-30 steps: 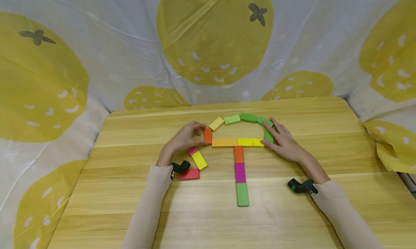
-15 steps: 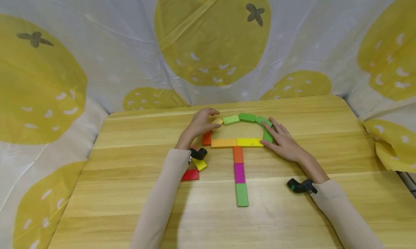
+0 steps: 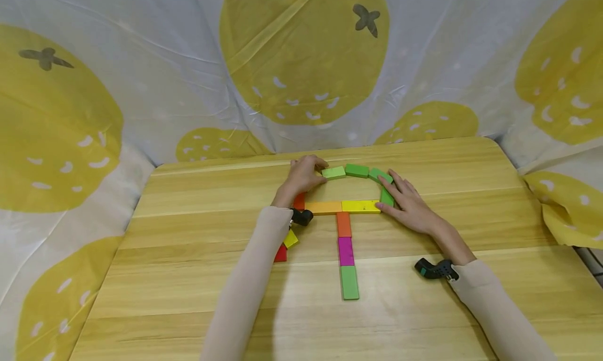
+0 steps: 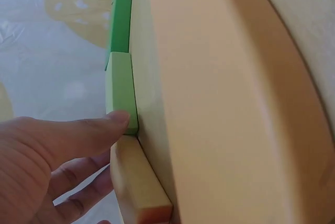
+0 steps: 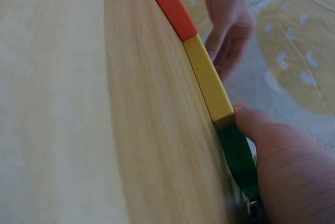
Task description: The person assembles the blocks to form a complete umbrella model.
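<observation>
My left hand (image 3: 303, 175) is at the left part of an arch of wooden blocks. Its thumb lies on the near end of a light green block (image 4: 123, 88), and its fingers are behind, pinching it. A pale yellow block (image 4: 135, 174) adjoins that end; the hand hides it in the head view. On the right, my right hand (image 3: 412, 206) rests with straight fingers on green blocks (image 3: 387, 195) of the arch. Its thumb touches the end of a yellow block (image 3: 360, 207), which lies in line with a light orange block (image 3: 323, 208).
Below the line runs a stem of an orange block (image 3: 344, 224), a magenta block (image 3: 346, 251) and a green block (image 3: 349, 282). A yellow block (image 3: 291, 239) and a red block (image 3: 281, 254) lie partly under my left arm. A patterned cloth (image 3: 306, 63) hangs behind the wooden table (image 3: 414, 319).
My left hand has moved from the red-orange block, right and away past the pale yellow block, to the light green block. The right hand has stayed in place.
</observation>
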`<state>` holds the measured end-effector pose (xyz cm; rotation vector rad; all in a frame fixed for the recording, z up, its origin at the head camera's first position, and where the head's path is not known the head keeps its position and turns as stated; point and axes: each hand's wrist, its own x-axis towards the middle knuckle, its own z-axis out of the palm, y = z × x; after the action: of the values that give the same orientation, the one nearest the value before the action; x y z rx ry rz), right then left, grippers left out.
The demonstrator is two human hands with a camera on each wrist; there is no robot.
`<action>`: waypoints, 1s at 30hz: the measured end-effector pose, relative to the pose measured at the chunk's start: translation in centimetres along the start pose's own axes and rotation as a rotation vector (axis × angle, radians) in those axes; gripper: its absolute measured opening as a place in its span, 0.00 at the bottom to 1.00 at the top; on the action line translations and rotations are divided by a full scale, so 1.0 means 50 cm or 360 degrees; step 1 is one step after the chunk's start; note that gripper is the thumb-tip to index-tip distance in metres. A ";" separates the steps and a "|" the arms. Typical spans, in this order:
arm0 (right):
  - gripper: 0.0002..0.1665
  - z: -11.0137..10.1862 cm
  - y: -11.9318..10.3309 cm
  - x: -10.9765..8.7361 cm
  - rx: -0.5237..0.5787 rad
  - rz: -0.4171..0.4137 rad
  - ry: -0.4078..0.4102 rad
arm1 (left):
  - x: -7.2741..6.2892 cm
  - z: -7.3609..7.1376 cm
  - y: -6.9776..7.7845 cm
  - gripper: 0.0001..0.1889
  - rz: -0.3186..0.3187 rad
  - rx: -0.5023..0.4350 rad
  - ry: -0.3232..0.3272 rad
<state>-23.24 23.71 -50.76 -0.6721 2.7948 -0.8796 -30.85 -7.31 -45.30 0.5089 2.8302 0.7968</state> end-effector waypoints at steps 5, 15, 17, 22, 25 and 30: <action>0.47 0.000 0.000 0.000 0.0002 -0.0001 -0.0002 | 0.005 0.006 -0.002 0.17 -0.0019 0.0006 0.0045; 0.47 0.000 -0.001 -0.001 0.0000 -0.0027 0.0019 | 0.005 0.011 -0.003 0.16 -0.0051 -0.0019 0.0086; 0.47 0.000 -0.001 -0.001 0.0003 -0.0032 0.0026 | 0.005 0.011 -0.003 0.16 -0.0049 -0.0019 0.0090; 0.47 0.000 -0.001 0.000 0.0003 -0.0022 0.0015 | 0.006 0.013 -0.003 0.16 -0.0046 -0.0019 0.0100; 0.47 -0.001 -0.001 0.000 -0.0001 -0.0015 0.0006 | 0.006 0.014 -0.004 0.17 -0.0050 -0.0034 0.0107; 0.47 -0.001 -0.002 -0.001 0.0001 -0.0022 0.0017 | 0.006 0.014 -0.005 0.17 -0.0048 -0.0046 0.0120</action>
<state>-23.16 23.68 -50.68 -0.6891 2.8025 -0.8891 -31.02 -7.04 -46.05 0.4401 2.8827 0.8677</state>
